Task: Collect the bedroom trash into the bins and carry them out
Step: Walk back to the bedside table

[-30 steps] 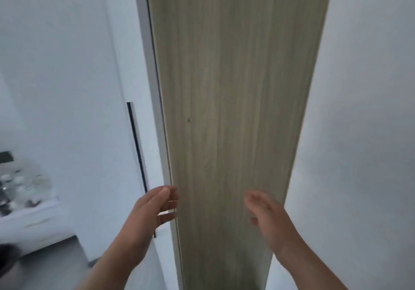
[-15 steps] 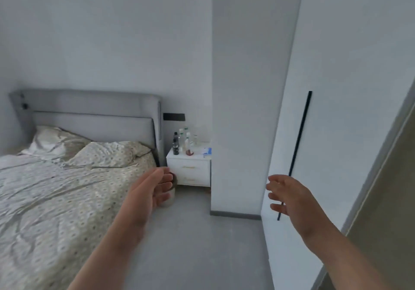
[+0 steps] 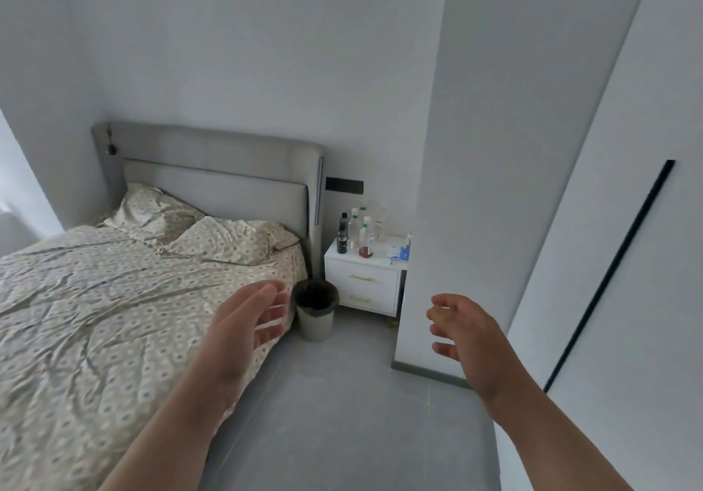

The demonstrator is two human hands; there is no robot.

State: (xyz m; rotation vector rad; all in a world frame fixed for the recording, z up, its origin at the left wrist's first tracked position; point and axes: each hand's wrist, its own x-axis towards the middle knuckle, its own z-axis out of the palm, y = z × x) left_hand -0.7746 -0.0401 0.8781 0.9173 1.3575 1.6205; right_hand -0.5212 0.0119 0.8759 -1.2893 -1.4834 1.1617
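One bin (image 3: 315, 313) stands upright on the grey floor (image 3: 342, 414), its long axis vertical and its dark-lined mouth facing up, between the bed (image 3: 114, 300) corner and the white nightstand (image 3: 361, 285). What lies inside it cannot be made out. Both hands hover empty: the left hand (image 3: 247, 323) with its grip spread apart, the right hand (image 3: 466, 332) loosely curled apart. Bottles (image 3: 355, 232) crowd the nightstand, whose right side is hidden behind a wall (image 3: 475, 186).

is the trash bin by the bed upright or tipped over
Upright: the trash bin stands on the floor with its black-lined rim facing up.
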